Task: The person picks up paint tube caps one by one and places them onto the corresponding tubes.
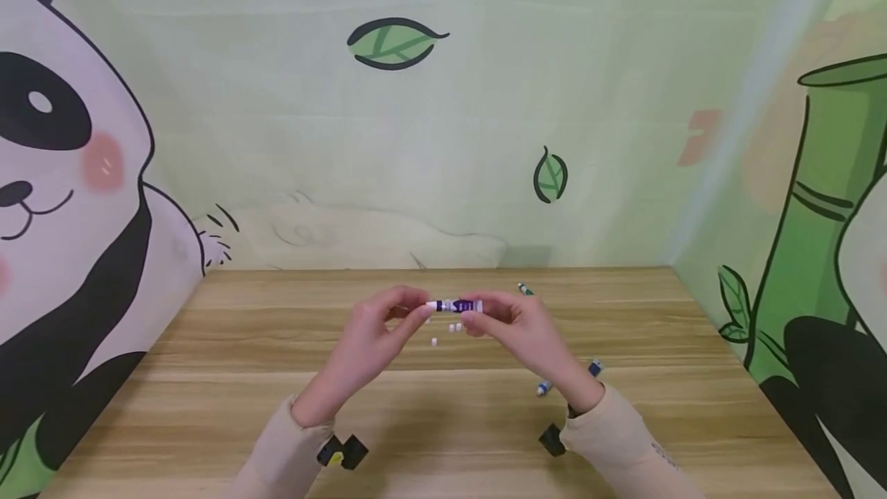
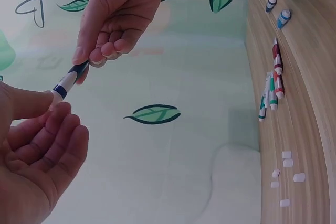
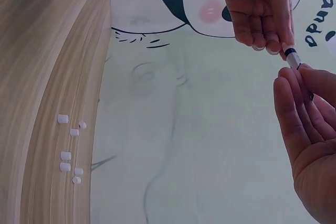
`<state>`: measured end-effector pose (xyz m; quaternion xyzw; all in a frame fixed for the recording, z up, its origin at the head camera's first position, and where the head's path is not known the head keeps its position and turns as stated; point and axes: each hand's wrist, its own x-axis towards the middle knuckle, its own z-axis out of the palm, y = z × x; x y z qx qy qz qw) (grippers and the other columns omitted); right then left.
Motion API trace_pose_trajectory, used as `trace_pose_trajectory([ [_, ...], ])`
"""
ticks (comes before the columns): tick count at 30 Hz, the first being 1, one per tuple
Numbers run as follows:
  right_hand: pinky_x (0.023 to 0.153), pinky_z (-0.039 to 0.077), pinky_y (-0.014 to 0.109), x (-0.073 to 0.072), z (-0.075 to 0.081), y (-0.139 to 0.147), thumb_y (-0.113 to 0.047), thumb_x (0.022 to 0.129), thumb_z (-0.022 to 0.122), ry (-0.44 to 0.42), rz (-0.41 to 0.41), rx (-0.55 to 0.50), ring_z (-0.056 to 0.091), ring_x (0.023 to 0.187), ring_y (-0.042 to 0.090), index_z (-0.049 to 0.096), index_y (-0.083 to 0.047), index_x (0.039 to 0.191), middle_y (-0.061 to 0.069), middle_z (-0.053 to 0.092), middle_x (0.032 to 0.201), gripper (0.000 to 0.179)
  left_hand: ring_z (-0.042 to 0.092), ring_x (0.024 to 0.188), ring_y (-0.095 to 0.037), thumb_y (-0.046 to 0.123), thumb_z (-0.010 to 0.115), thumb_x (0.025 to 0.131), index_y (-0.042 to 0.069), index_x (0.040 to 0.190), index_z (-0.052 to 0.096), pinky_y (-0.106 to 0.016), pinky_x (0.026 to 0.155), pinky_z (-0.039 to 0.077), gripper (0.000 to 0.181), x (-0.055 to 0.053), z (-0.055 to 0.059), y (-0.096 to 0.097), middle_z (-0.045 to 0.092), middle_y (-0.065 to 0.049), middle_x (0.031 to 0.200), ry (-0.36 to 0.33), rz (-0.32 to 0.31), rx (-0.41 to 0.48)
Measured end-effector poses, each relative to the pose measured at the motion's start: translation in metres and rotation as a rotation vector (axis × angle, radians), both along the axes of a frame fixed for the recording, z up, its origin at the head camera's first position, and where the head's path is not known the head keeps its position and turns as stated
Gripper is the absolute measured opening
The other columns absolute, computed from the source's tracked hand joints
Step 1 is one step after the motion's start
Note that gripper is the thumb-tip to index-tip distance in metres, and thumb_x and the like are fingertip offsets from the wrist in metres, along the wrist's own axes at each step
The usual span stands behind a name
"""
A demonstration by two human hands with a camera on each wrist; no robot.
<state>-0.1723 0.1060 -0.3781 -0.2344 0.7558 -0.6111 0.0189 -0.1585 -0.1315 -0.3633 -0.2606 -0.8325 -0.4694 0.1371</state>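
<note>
Above the tabletop, both hands hold a small paint tube with a purple and white label, lying almost level between them. My left hand pinches its white-capped end between thumb and index finger. From the other side, my right hand grips the tube's body near its tail, thumb on the near side. In the left wrist view the tube slants between the two hands, its dark end under the right fingertips. The right wrist view shows the same tube, partly hidden by fingers.
Several small white caps lie scattered on the wood-grain table beyond the hands. A group of red and green tubes rests at the right, with blue tubes nearer. A panda-print cloth hangs behind.
</note>
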Motion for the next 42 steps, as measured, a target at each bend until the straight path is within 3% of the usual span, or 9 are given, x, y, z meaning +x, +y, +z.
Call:
trace_pose_trajectory([
  [4,0.081,0.059,0.038,-0.0003,0.0000,-0.0005,-0.020,0.095,0.073,0.010,0.002,-0.025,0.073,0.089,0.026,0.072,-0.010,0.119,0.015,0.073,0.097,0.027,0.067,0.084,-0.011,0.023,0.068,0.098,0.007,0.108,0.072,-0.032,0.078,0.058,0.019,-0.0013,0.0010,-0.0012,0.073,-0.005,0.096,-0.044,0.015,-0.009],
  [8,0.080,0.059,0.034,0.0004,0.0016,-0.0004,-0.022,0.094,0.074,-0.003,-0.007,-0.001,0.073,0.088,0.023,0.073,-0.012,0.119,0.012,0.074,0.097,0.027,0.067,0.082,-0.011,0.022,0.067,0.099,0.009,0.106,0.072,-0.030,0.073,0.057,0.016,-0.0017,-0.0001,-0.0019,0.073,-0.002,0.094,-0.062,0.021,-0.032],
  [11,0.080,0.059,0.033,0.0005,0.0019,-0.0001,-0.023,0.094,0.074,-0.015,-0.008,0.029,0.072,0.087,0.022,0.073,-0.014,0.120,0.009,0.075,0.097,0.028,0.066,0.079,-0.013,0.020,0.067,0.099,0.009,0.104,0.071,-0.029,0.069,0.057,0.013,-0.0014,-0.0023,-0.0012,0.071,0.003,0.092,-0.042,0.018,-0.039],
  [19,0.077,0.060,0.034,-0.0024,0.0003,-0.0017,-0.017,0.095,0.071,-0.015,-0.004,0.022,0.074,0.085,0.022,0.072,-0.009,0.121,0.009,0.075,0.096,0.027,0.061,0.077,-0.011,0.012,0.066,0.098,0.004,0.104,0.069,-0.029,0.064,0.055,0.010,-0.0013,-0.0048,0.0021,0.071,-0.003,0.093,0.067,0.017,-0.056],
  [22,0.077,0.060,0.034,-0.0024,0.0002,-0.0021,-0.016,0.095,0.071,-0.008,-0.017,0.015,0.074,0.084,0.023,0.072,-0.007,0.120,0.009,0.075,0.094,0.026,0.061,0.076,-0.011,0.011,0.067,0.098,0.004,0.104,0.069,-0.030,0.064,0.055,0.010,-0.0007,-0.0032,0.0027,0.071,-0.004,0.094,0.063,0.018,-0.057],
  [28,0.079,0.059,0.034,-0.0010,0.0011,-0.0022,-0.014,0.095,0.071,0.007,-0.028,-0.015,0.073,0.088,0.030,0.070,-0.003,0.122,0.012,0.074,0.095,0.029,0.067,0.084,-0.010,0.012,0.071,0.096,0.005,0.107,0.071,-0.030,0.076,0.058,0.013,-0.0003,-0.0016,0.0010,0.072,-0.002,0.095,0.005,0.019,-0.024],
  [34,0.079,0.060,0.035,-0.0004,0.0006,-0.0033,-0.015,0.094,0.072,0.013,-0.022,-0.022,0.074,0.086,0.024,0.071,-0.003,0.121,0.011,0.074,0.093,0.029,0.069,0.086,-0.011,0.016,0.073,0.095,0.007,0.107,0.073,-0.033,0.078,0.059,0.015,0.0003,-0.0011,-0.0010,0.073,-0.001,0.096,-0.017,0.035,0.000],
  [42,0.078,0.060,0.034,-0.0001,0.0010,-0.0055,-0.013,0.094,0.073,0.033,-0.004,-0.031,0.074,0.086,0.027,0.070,-0.001,0.122,0.014,0.074,0.095,0.030,0.068,0.083,-0.009,0.014,0.073,0.094,0.008,0.105,0.074,-0.030,0.074,0.059,0.013,0.0004,0.0008,-0.0034,0.073,0.002,0.094,0.043,0.029,-0.039],
])
